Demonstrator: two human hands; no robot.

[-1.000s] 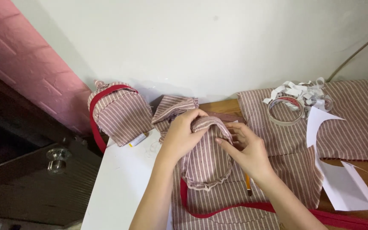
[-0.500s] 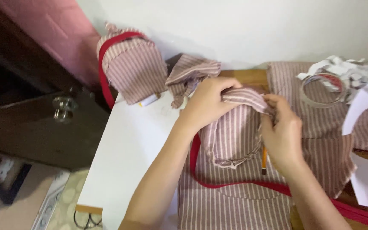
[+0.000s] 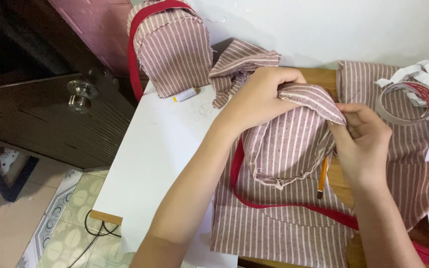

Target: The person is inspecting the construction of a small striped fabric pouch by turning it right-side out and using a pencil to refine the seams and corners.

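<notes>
left hand (image 3: 261,97) and right hand (image 3: 361,136) – both pinching the pink-and-white striped fabric piece (image 3: 289,144) | orange pencil (image 3: 321,177) lying just beneath it | white worktop (image 3: 160,159)

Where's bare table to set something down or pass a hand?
Free: the white tabletop left of the left hand, bordered by the striped pouch and thread spool behind. Crowded: everything right of that, with striped fabric, red trim, pencil, tape roll and right hand.

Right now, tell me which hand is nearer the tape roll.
Right. The right hand pinches the striped fabric just left of the tape roll; the left hand grips the fabric's far side, farther away.
</notes>
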